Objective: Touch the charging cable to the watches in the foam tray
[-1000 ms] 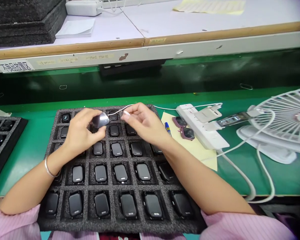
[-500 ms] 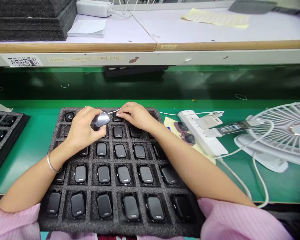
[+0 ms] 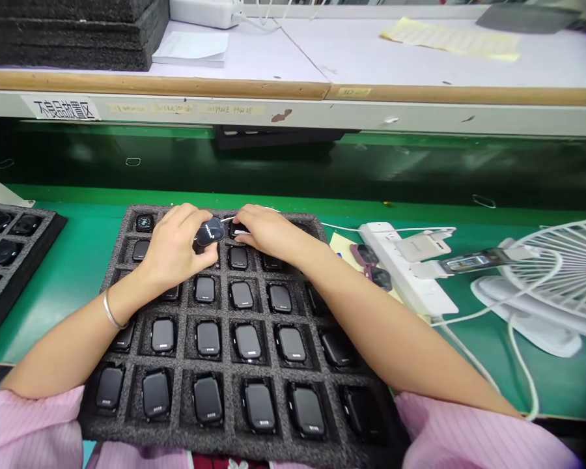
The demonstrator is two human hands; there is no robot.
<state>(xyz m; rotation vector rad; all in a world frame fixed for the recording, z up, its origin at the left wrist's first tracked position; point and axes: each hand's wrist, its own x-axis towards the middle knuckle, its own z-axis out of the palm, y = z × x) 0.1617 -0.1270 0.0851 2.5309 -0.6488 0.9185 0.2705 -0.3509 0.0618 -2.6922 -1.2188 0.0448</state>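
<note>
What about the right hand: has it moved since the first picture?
Yes: against the tray, the right hand moved left, to a back-row watch.

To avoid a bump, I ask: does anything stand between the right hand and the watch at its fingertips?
Nothing visible stands between the right hand and that watch; the white cable passes just beyond.

Bare desk (image 3: 85, 254) separates the main tray (image 3: 170, 438) from the smaller tray (image 3: 27, 273), though the left forearm (image 3: 73, 345) crosses that lane in front. Between the forearms, the tray's front rows lie open from above. Rightward, the right forearm (image 3: 390, 332), power strip (image 3: 432, 299) and fan (image 3: 561, 286) obstruct passage. Behind, the shelf (image 3: 293, 117) overhangs; clearance beneath is hard to judge.
</note>
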